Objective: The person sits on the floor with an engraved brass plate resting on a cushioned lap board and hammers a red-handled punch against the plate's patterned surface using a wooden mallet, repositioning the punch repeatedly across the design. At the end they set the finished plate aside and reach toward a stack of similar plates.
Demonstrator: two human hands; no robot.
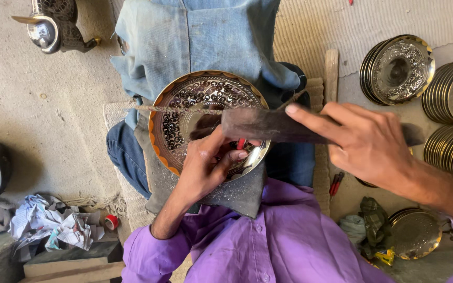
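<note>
Basically floor workspace, concrete floor (53,120) with a woven mat (310,31) under the seated person. Purple shirt (268,246) fills the bottom, denim cloth (205,36) drapes over the legs, a dark grey apron piece (237,191) lies over the lap. Engraved metal plate (195,112), round, gold rim with orange border and dark floral pattern, rests on the lap, tilted toward the camera. Long dark flat tool (273,126) lies across the plate's right side, reaching out past the right hand. Right hand (365,144) grips that tool from above, fingers wrapped around it, index finger stretched along its top. Left hand (211,162) sits on the lower part of the plate, fingers pinched shut on a small red-tipped tool (241,143) pressed at the plate surface. A twisted string (179,109) runs across the plate to the flat tool. Stacks of finished plates (397,68) stand on edge at right, well apart from the hands; one more plate (415,233) lies flat lower right beside a green rag (374,222). Crumpled paper (53,222) sits lower left, a red tape roll (111,222) just beside it. Metal kettle-like object (45,31) upper left.
</note>
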